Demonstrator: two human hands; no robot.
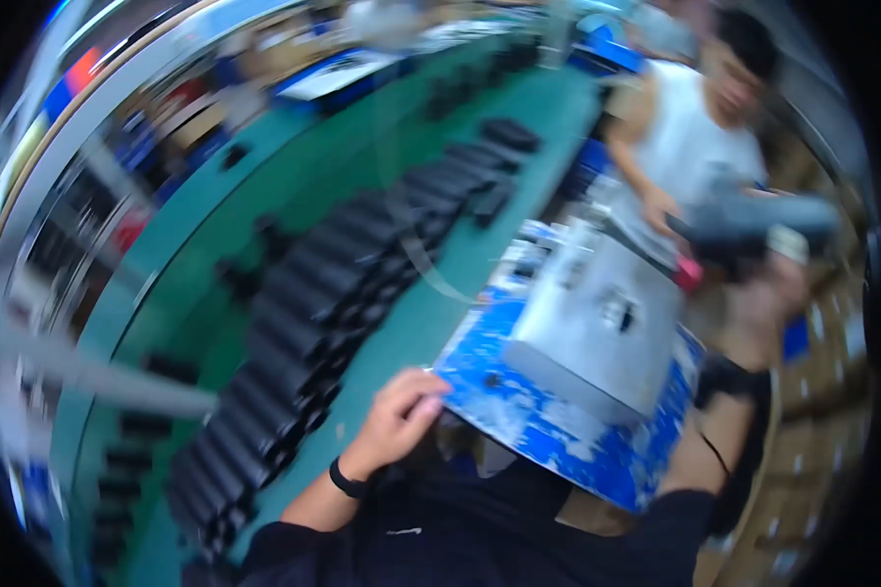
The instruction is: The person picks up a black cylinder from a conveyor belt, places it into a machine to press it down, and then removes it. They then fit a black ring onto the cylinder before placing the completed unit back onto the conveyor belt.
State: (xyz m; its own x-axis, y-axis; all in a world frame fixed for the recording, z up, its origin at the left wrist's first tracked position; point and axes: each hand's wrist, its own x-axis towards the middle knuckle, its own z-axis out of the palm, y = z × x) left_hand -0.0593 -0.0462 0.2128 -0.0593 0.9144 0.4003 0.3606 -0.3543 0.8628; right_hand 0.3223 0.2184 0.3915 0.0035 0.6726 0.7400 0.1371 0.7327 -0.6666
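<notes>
My left hand (401,416), with a black band on its wrist, has its fingers curled at the near left corner of a worn blue board (568,445). On that board stands a silvery metal box-shaped fixture (597,323) with a dark opening in its face. My right hand (768,298), smeared by motion, is out to the right beyond the fixture. It appears to hold a dark grey elongated part (764,223) from below; its fingers are not clear. A red or pink spot (689,274) shows beside the fixture.
Rows of black elongated parts (313,293) lie along a green conveyor belt (387,338) to my left. Across from me a person in a white sleeveless top (700,122) has a hand (661,210) near the grey part. Brown cartons (822,391) are stacked on the right.
</notes>
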